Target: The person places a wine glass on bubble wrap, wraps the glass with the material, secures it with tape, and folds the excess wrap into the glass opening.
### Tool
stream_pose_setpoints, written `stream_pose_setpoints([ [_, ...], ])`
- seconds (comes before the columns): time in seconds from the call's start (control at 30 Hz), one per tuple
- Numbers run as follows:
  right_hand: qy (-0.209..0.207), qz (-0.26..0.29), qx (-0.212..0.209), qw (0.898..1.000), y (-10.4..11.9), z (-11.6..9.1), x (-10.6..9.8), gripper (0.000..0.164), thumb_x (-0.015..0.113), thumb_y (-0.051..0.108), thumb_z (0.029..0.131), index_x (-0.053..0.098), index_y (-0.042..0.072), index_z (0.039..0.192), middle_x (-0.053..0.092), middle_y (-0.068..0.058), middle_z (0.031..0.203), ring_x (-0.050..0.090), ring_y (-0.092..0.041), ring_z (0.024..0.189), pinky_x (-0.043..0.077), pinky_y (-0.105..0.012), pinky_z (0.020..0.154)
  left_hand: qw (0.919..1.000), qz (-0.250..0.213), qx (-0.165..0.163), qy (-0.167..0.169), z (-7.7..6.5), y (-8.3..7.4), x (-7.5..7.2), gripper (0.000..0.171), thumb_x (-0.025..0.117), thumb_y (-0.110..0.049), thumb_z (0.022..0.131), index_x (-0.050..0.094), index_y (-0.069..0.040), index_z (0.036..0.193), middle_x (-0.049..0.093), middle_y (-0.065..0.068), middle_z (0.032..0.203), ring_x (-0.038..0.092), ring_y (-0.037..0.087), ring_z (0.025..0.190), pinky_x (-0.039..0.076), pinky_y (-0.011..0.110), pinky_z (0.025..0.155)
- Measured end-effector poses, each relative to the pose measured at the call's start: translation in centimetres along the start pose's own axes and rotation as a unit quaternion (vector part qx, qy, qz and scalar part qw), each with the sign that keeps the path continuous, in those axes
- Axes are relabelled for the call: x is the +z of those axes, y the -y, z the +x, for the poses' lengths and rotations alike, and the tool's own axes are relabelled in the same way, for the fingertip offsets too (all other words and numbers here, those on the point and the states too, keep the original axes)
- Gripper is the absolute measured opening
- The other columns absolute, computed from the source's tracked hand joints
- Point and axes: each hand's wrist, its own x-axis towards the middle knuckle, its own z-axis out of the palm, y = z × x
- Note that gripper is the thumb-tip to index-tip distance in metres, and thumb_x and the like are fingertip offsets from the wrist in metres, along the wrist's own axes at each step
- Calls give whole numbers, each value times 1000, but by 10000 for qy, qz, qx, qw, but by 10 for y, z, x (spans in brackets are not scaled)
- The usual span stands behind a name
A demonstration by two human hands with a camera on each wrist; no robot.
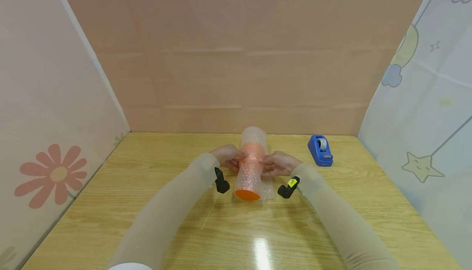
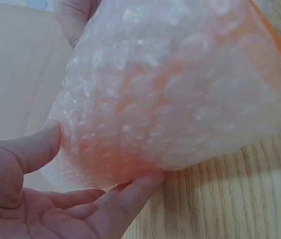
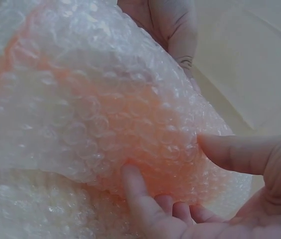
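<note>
A roll of clear bubble wrap (image 1: 250, 175) goes round an orange object (image 1: 247, 195), whose flat orange end shows at the near side. My left hand (image 1: 228, 155) holds the roll's left side, thumb on the wrap and fingers beneath. Opposite it, my right hand (image 1: 279, 164) holds the right side with thumb above and fingers below. In the left wrist view, the wrap (image 2: 130, 109) bulges over the orange, and the left fingertips (image 2: 147, 180) touch its lower edge. A loose flap of bubble wrap (image 1: 268, 189) lies flat on the table right of the roll.
A blue tape dispenser (image 1: 320, 151) with a roll of tape stands at the back right of the wooden table (image 1: 155, 159). Fabric walls, one of them a pinkish back wall (image 1: 236, 77), border the table behind and at both sides.
</note>
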Motion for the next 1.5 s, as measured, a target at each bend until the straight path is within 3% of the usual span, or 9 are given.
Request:
stream_pose_setpoints([
  [0.2, 37, 87, -60, 9999, -2, 2, 1, 11, 50, 5, 99, 54, -2, 106, 53, -13, 107, 56, -22, 96, 46, -46, 102, 10000, 20, 4, -11, 0, 0, -1, 34, 63, -24, 95, 59, 3, 115, 62, 15, 101, 61, 22, 77, 58, 34, 79],
  [0.37, 148, 214, -99, 9996, -4, 5, 2, 8, 50, 5, 99, 57, 0, 100, 55, -12, 103, 57, -21, 93, 53, -40, 91, 9997, 150, 84, -156, -1, -1, -4, 37, 64, -25, 94, 57, 3, 117, 61, 15, 107, 63, 23, 84, 58, 33, 78],
  [0.53, 351, 329, -143, 9987, -6, 7, 3, 10, 47, 4, 100, 53, -2, 106, 55, -11, 100, 57, -19, 91, 55, -33, 82, 9997, 155, 79, -192, -4, -3, -5, 40, 65, -25, 93, 56, 4, 119, 60, 15, 107, 63, 24, 86, 58, 34, 81],
  [0.87, 460, 374, -169, 9981, -7, 9, 2, 13, 41, 1, 102, 47, -4, 112, 50, -10, 104, 54, -18, 91, 55, -31, 79, 9991, 235, 345, -81, -6, -3, -4, 37, 65, -28, 93, 61, 5, 111, 59, 8, 95, 60, 18, 77, 58, 31, 76],
  [1.17, 478, 438, -148, 9978, -8, 8, 1, 12, 41, 1, 101, 48, -4, 111, 51, -9, 98, 53, -17, 88, 55, -31, 79, 9972, 452, 595, -93, -6, 1, -1, 45, 71, -34, 87, 61, 4, 109, 64, 9, 100, 63, 20, 84, 57, 35, 80],
  [1.37, 489, 208, -95, 9985, -6, 7, 1, 20, 43, 3, 102, 44, -4, 121, 59, -7, 98, 59, -15, 91, 53, -34, 88, 9965, 589, 566, -191, -2, 2, 0, 42, 77, -33, 83, 62, 0, 103, 64, 7, 95, 61, 19, 77, 56, 35, 76],
  [1.5, 271, -409, -176, 9986, -4, 9, 3, 24, 46, 6, 101, 48, -6, 122, 61, -5, 103, 57, -14, 95, 44, -37, 100, 9963, 601, 558, -236, -4, 1, 1, 43, 77, -32, 83, 61, 1, 105, 63, 8, 98, 62, 20, 80, 57, 37, 81],
])
